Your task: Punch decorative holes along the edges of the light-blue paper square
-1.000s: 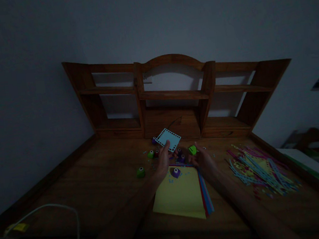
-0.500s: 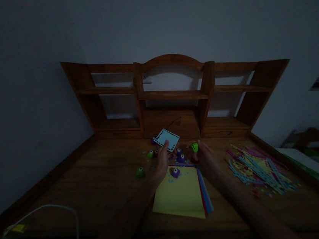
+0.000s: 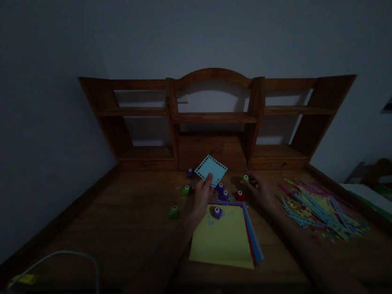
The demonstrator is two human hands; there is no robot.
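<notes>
A light blue square of paper (image 3: 211, 168), punched with small holes along its edges, is held in my left hand (image 3: 203, 195), thumb on top. My right hand (image 3: 260, 189) is around a green craft punch (image 3: 245, 178), which stands upright at the back of the desk; whether the fingers still grip it is hard to tell. Between the hands are purple punches (image 3: 224, 194) and a red punch (image 3: 240, 195). Another purple punch (image 3: 217, 212) rests on a stack of coloured paper with a yellow sheet (image 3: 221, 243) on top.
Green punches (image 3: 174, 211) stand left of my left hand. Cut paper strips (image 3: 316, 209) are heaped at the right. A wooden shelf unit (image 3: 214, 116) rises at the back. A white cable (image 3: 96, 271) loops at the front left.
The green punch in my right hand has turned upright and gone slightly right. My right fingers have spread somewhat. My left hand has shifted the blue paper slightly right.
</notes>
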